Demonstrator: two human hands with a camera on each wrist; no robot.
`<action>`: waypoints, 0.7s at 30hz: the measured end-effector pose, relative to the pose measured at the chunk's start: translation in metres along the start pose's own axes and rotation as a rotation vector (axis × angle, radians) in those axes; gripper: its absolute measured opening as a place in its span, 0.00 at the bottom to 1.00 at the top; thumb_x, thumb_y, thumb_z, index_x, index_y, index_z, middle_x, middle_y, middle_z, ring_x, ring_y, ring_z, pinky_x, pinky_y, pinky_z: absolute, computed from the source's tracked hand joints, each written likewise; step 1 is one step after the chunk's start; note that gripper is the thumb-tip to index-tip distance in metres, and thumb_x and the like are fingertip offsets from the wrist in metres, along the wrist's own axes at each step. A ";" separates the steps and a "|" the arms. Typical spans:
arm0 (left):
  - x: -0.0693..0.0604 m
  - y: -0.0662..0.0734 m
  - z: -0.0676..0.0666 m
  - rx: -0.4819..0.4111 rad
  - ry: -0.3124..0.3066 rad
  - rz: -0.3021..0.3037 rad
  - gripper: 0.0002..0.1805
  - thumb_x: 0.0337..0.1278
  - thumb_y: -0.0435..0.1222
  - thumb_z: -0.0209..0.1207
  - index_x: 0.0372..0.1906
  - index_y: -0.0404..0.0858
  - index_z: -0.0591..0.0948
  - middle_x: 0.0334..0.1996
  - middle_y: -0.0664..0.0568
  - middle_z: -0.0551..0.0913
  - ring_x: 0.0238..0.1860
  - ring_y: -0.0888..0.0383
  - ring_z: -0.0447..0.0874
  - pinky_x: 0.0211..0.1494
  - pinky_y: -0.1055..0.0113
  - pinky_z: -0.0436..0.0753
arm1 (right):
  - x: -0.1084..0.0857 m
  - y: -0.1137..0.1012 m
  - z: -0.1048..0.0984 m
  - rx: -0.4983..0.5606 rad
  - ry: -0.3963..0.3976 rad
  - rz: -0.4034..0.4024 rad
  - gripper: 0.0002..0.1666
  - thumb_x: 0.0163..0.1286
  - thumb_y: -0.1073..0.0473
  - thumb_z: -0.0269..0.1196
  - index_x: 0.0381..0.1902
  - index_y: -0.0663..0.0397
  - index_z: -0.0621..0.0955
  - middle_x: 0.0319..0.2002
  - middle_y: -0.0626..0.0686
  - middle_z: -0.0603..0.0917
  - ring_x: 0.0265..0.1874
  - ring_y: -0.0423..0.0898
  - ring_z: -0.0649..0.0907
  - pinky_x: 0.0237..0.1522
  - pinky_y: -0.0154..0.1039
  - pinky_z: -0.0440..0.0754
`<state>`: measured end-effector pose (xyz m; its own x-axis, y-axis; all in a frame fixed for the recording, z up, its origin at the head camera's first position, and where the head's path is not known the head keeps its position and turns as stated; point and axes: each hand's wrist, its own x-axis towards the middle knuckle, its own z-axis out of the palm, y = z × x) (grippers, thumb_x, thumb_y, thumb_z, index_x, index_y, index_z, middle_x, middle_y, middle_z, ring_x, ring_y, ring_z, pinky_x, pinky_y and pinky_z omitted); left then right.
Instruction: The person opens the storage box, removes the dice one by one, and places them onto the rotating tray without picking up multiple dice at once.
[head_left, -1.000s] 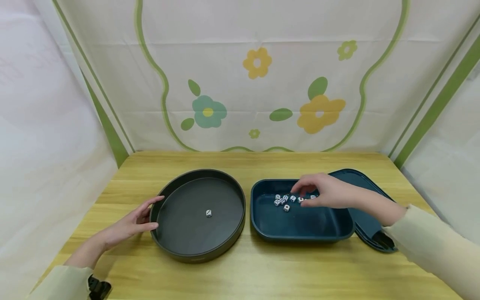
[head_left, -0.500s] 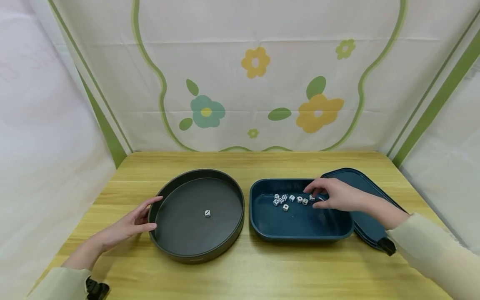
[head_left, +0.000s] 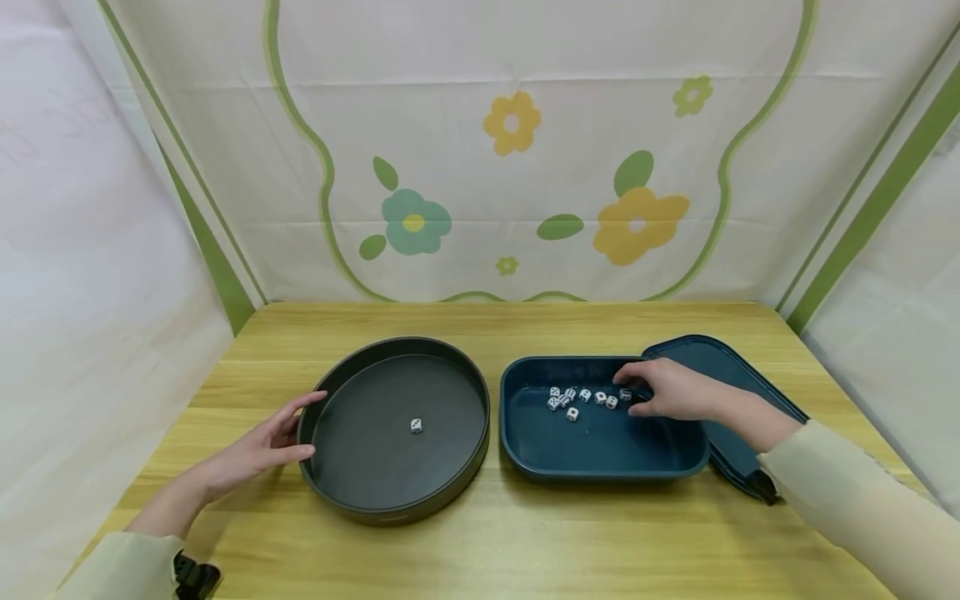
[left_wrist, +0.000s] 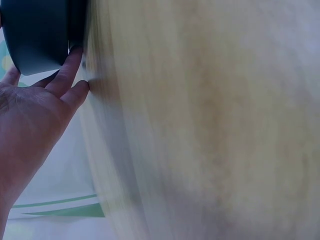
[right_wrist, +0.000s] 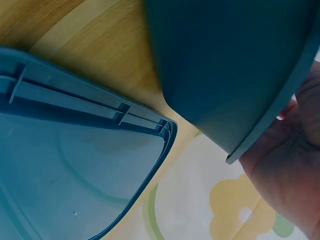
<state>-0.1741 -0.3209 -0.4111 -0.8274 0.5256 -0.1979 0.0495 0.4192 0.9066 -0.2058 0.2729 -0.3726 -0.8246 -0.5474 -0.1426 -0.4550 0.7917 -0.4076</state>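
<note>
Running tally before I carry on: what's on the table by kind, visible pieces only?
Dice: 10 (9 in the blue box, 1 in the round pan)
Blue box: 1
Round pan: 1
Blue lid: 1
Total: 13

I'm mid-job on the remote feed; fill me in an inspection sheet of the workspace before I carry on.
Surface: wood-grain tabletop.
Job's things: one die in the round dark pan; several white dice in the dark blue rectangular container.
Clutter: dark blue lid, off, beside the container's right end.
Grippers: left hand touches the pan's rim; right hand reaches into the container, fingers and thumb apart about a die.
Cables: nothing seen.
Surroundings: white backdrop with flower prints.
</note>
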 end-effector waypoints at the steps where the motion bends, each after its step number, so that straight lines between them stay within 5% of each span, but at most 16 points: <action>1: 0.000 0.000 0.000 -0.003 0.000 0.000 0.39 0.71 0.33 0.52 0.78 0.45 0.46 0.75 0.33 0.40 0.71 0.29 0.39 0.63 0.53 0.65 | 0.001 0.000 0.000 0.003 -0.009 0.006 0.25 0.60 0.60 0.71 0.54 0.64 0.79 0.47 0.57 0.83 0.47 0.56 0.82 0.46 0.51 0.79; 6: 0.001 -0.002 -0.001 -0.037 -0.001 0.000 0.39 0.70 0.33 0.53 0.78 0.45 0.47 0.75 0.32 0.40 0.71 0.30 0.38 0.55 0.76 0.68 | 0.002 0.001 0.003 0.033 -0.041 0.019 0.23 0.61 0.62 0.70 0.52 0.65 0.79 0.47 0.57 0.82 0.43 0.52 0.83 0.43 0.46 0.81; 13: 0.000 -0.002 0.000 -0.020 0.001 0.000 0.39 0.71 0.33 0.53 0.78 0.45 0.47 0.75 0.33 0.40 0.71 0.30 0.39 0.57 0.70 0.67 | 0.001 0.005 0.007 0.100 -0.064 -0.025 0.15 0.60 0.70 0.68 0.46 0.61 0.81 0.40 0.50 0.82 0.35 0.42 0.81 0.37 0.37 0.80; 21: 0.000 -0.002 0.000 -0.036 0.002 0.002 0.39 0.70 0.33 0.53 0.78 0.45 0.47 0.75 0.32 0.40 0.71 0.31 0.40 0.54 0.76 0.67 | 0.004 0.006 0.012 0.161 -0.098 -0.074 0.12 0.61 0.73 0.65 0.39 0.55 0.82 0.34 0.46 0.81 0.32 0.38 0.79 0.35 0.35 0.79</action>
<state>-0.1742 -0.3220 -0.4123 -0.8282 0.5254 -0.1951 0.0313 0.3909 0.9199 -0.2078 0.2726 -0.3864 -0.7504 -0.6329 -0.1909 -0.4474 0.6988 -0.5581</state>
